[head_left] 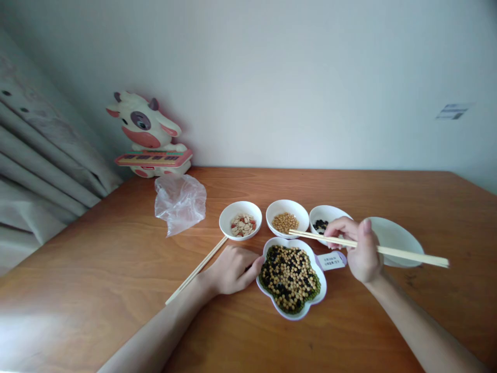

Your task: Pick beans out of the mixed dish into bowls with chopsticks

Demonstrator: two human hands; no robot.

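My right hand (361, 248) is closed around a pair of wooden chopsticks (407, 255). Their tips lie close together at the front rim of a white bowl (274, 208) of yellow soybeans (285, 223); nothing shows between them. Below stands a white flower-shaped bowl (322, 290) with a labelled handle (332, 260), holding mixed yellow and black beans (291, 274) with green beans around the edge. My left hand (235, 269) lies at its left side, thumb and fingertips on the rim. Partly behind my right hand is a bowl (330, 210) with black beans (320, 225).
A bowl (227, 212) at left holds pale flat seeds and reddish pieces. A second pair of chopsticks (198, 268) lies beside my left forearm. A white plate (399, 238) is at right. Farther back are a crumpled plastic bag (180, 202) and a cow-shaped toy keyboard (151, 137).
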